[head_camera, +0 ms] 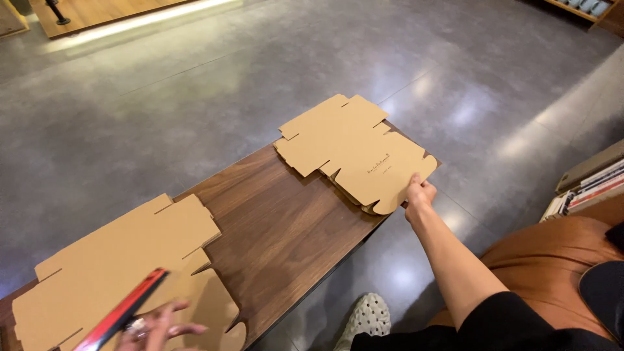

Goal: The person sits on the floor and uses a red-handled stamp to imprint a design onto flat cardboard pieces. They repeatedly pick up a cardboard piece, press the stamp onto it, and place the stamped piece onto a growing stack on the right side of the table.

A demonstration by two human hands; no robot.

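Flat cardboard box blanks are laid out on a dark wooden worktop (279, 227).
The far stack (351, 153) is pinched at its near edge by the right hand (420, 195); the near blank (117, 266) is pressed under the open left hand (159, 328), beside a red strip (123, 312).

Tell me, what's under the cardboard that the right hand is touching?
More flat cardboard sheets peek out beneath the top cardboard, stacked on the wooden table. The right hand grips its edge. How many sheets is hidden.
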